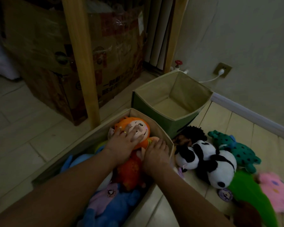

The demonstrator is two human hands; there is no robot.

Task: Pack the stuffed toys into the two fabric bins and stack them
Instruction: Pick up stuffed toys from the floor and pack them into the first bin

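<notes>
Orange doll (134,133) lies in the near fabric bin (164,133), pressed by the flat, open left hand (126,141) and right hand (156,153). Just right of that bin, panda toys (210,159) lie on the floor; behind it stands a second bin (156,102).

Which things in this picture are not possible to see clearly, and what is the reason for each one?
- Near bin, head view: its bottom is hidden by toys and both arms; the lower edge cuts it off.
- Orange doll: the left hand covers part of its face and the right hand its middle.
- Pink toy: blurred, cut by the right edge.
- Cardboard box: its print is too dark to read.
</notes>
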